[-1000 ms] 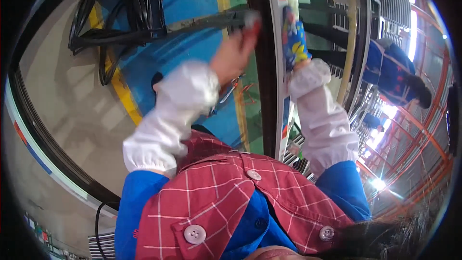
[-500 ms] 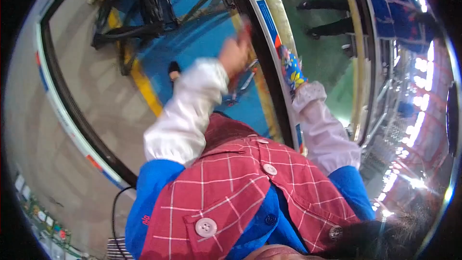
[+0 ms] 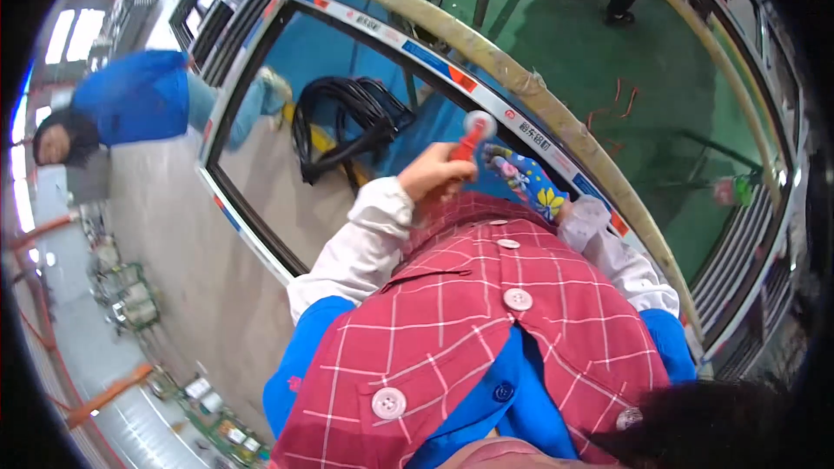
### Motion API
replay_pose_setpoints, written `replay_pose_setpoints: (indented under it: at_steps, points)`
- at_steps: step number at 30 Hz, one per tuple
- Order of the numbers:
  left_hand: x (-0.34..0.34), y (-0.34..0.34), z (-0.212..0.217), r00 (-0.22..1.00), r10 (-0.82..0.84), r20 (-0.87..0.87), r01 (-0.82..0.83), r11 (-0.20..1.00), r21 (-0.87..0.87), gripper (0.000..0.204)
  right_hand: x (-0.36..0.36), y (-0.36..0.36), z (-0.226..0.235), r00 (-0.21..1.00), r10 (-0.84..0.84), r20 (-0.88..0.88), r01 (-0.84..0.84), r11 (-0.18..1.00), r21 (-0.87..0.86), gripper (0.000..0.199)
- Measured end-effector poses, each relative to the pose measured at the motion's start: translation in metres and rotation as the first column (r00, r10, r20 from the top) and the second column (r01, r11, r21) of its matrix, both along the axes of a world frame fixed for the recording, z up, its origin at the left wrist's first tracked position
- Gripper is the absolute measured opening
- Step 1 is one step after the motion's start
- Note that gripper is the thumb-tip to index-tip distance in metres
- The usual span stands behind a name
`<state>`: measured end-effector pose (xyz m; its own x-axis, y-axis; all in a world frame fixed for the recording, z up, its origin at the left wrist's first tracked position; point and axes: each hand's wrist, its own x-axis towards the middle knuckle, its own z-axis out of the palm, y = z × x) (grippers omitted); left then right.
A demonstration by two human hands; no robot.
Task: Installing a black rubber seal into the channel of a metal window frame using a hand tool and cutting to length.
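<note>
My left hand (image 3: pixel 437 175), bare below a white sleeve cover, is closed round the red handle of a small roller tool (image 3: pixel 478 128) with a pale wheel. The wheel is held up over the near part of a long window-like frame (image 3: pixel 408 50), which has a dark inner edge and white, printed film. My right hand (image 3: pixel 532 184) wears a blue glove with a flower pattern and lies against the inner side of that frame, just right of the roller. Its fingers are pressed together, and what they hold, if anything, is hidden.
A pale wrapped bar (image 3: pixel 486 56) runs along the frame's far side. Through the frame, a coil of black strip (image 3: pixel 343 122) shows above the blue floor. At left stands a person in a blue top (image 3: pixel 130 100). Far right, stacked profiles (image 3: pixel 747 278) lie near green floor.
My view has turned, bringing the person at left into sight. My left hand, blurred earlier, is nearer my body, with the roller distinct. The gloved right hand has shifted to the frame's inner side.
</note>
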<state>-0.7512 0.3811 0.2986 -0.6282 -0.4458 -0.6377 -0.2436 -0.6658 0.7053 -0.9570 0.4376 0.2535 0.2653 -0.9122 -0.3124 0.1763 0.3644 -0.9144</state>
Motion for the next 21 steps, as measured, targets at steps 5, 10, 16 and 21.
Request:
replay_pose_setpoints:
  at_steps: [5, 10, 16, 21]
  points:
    - [-0.021, -0.043, 0.008, 0.928, -0.372, 0.026, 0.364, 0.889, -0.278, 0.027, 0.052, -0.029, -0.027, 0.906, -0.325, 0.271, 0.34, 0.94, -0.011, 0.037]
    - [0.073, -0.192, 0.037, 0.87, -0.375, 0.32, 0.491, 0.718, -0.493, 0.025, 0.13, -0.08, -0.034, 0.662, -0.673, 0.331, 0.597, 0.74, 0.312, 0.037]
    - [0.036, -0.296, 0.0, 0.927, -0.373, -0.042, 0.207, 0.602, -0.772, 0.016, 0.218, -0.155, -0.035, 0.875, -0.445, 0.192, 0.384, 0.878, 0.286, 0.03]
    - [-0.018, -0.274, -0.044, 0.684, -0.694, 0.223, 0.58, 0.334, -0.743, 0.022, 0.217, -0.14, -0.07, 0.669, -0.719, -0.189, 0.739, 0.616, 0.272, 0.049]
